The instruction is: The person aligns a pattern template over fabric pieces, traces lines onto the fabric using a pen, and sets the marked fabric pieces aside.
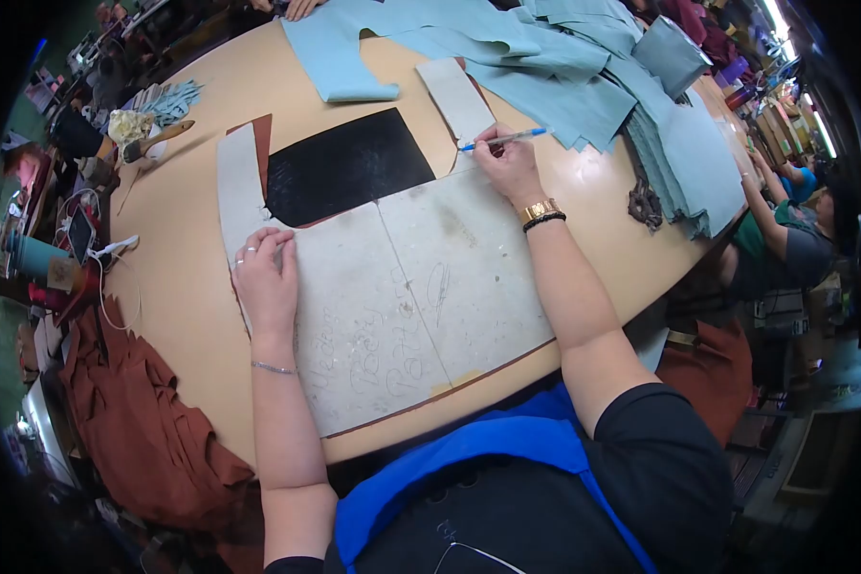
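A large pale grey pattern board (469, 277) with handwriting and a line down its middle lies on brown leather (263, 142), which shows along its edges. My right hand (509, 163) grips a blue pen (528, 135), its tip at the inner corner of the board's right arm. My left hand (266, 273) rests on the board's left side, fingers bent and lying on its surface near the left inner corner. Between the board's two arms lies a black sheet (349, 167).
Light blue leather pieces (545, 72) spread over the table's (182, 316) far side and pile up at the right. A brush (158, 141) and a phone (81, 232) with a white cable are at the left. Brown leather (143, 430) hangs at the lower left. Other people are around the table.
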Demonstrator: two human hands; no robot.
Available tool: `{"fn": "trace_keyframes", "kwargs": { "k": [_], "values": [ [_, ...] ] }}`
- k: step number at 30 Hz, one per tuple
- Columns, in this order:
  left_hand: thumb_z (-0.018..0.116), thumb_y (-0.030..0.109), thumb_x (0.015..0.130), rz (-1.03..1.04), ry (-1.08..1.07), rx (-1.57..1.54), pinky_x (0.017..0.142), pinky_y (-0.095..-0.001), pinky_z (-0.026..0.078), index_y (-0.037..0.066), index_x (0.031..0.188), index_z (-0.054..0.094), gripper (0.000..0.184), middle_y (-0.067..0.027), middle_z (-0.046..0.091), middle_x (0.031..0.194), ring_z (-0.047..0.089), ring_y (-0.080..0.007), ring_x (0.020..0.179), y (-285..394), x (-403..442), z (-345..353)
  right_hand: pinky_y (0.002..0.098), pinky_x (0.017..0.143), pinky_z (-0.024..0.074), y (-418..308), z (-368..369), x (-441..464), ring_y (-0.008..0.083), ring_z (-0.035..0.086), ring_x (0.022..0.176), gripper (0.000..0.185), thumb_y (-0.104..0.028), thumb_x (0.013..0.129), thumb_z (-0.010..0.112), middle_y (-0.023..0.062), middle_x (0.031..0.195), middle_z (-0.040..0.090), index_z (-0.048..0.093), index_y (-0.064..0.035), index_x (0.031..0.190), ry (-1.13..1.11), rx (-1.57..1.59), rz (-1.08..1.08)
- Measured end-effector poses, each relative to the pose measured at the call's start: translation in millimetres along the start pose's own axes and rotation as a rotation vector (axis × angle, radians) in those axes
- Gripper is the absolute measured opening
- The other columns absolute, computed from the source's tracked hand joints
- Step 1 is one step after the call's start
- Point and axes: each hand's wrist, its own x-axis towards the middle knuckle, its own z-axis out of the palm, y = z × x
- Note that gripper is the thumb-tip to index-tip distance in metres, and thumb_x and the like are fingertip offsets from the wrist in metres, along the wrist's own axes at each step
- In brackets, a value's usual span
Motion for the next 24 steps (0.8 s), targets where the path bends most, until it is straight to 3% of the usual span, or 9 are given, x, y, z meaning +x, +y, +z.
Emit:
{"fn": "trace_keyframes", "kwargs": {
  "k": [11,14,17,20,23,24],
  "values": [
    [0.065,0.017,0.09,0.04,0.019,0.019,0.087,-0.0398,0.048,0.007,0.095,0.073,0.014,-0.0067,0.067,0.106,0.062,-0.0274,0.098,3.1,1.0,-4.8,0.0247,0.058,0.0479,-7.3,-1.8,-0.6,0.0073,0.06,0.061,0.013,-0.014,0.082,0.067,0.0043,0.067,0.065,0.065,-0.0011,0.082,0.0,-0.005,0.0],
    [0.066,0.021,0.089,-0.016,-0.031,0.037,0.091,-0.0406,0.046,0.009,0.099,0.072,0.017,-0.0098,0.065,0.113,0.059,-0.0286,0.106,-0.8,2.1,-6.9,0.0229,0.059,0.0474,7.0,-1.3,3.0,0.0068,0.06,0.065,0.01,-0.012,0.084,0.066,0.0044,0.072,0.067,0.065,-0.0018,0.086,0.031,-0.04,0.009],
    [0.069,0.032,0.087,-0.046,0.087,0.194,0.102,-0.0475,0.039,0.013,0.119,0.065,0.037,-0.0157,0.056,0.132,0.05,-0.0326,0.125,-13.9,0.5,2.8,0.0211,0.06,0.0473,9.6,3.1,12.3,0.0068,0.061,0.067,0.009,-0.011,0.089,0.065,0.0047,0.079,0.069,0.064,-0.0031,0.093,0.06,0.49,0.18],
    [0.071,0.044,0.084,-0.27,0.029,0.197,0.112,-0.0588,0.024,0.015,0.139,0.049,0.066,-0.0215,0.038,0.149,0.031,-0.0357,0.142,-18.0,2.2,8.9,0.0202,0.06,0.0474,-30.0,34.8,14.2,0.0063,0.061,0.068,0.009,-0.01,0.091,0.063,0.0051,0.083,0.07,0.064,-0.0035,0.097,-0.041,0.506,0.118],
    [0.072,0.045,0.081,-0.352,-0.038,0.05,0.114,-0.0656,0.012,0.012,0.147,0.037,0.082,-0.0249,0.026,0.155,0.018,-0.0384,0.147,-14.4,4.4,2.1,0.0202,0.057,0.0457,-60.1,91.5,6.7,0.0045,0.058,0.065,0.011,-0.013,0.09,0.065,0.0035,0.079,0.069,0.065,-0.0039,0.096,-0.206,0.523,0.038],
    [0.07,0.052,0.082,-0.34,0.01,0.095,0.111,-0.0687,0.012,0.014,0.147,0.039,0.082,-0.0235,0.028,0.155,0.02,-0.0389,0.147,-19.7,1.9,8.0,0.0205,0.057,0.0453,-74.2,109.0,1.8,0.0039,0.057,0.063,0.011,-0.014,0.089,0.065,0.0027,0.077,0.068,0.065,-0.0044,0.095,-0.28,0.47,0.002]
  ]
}}
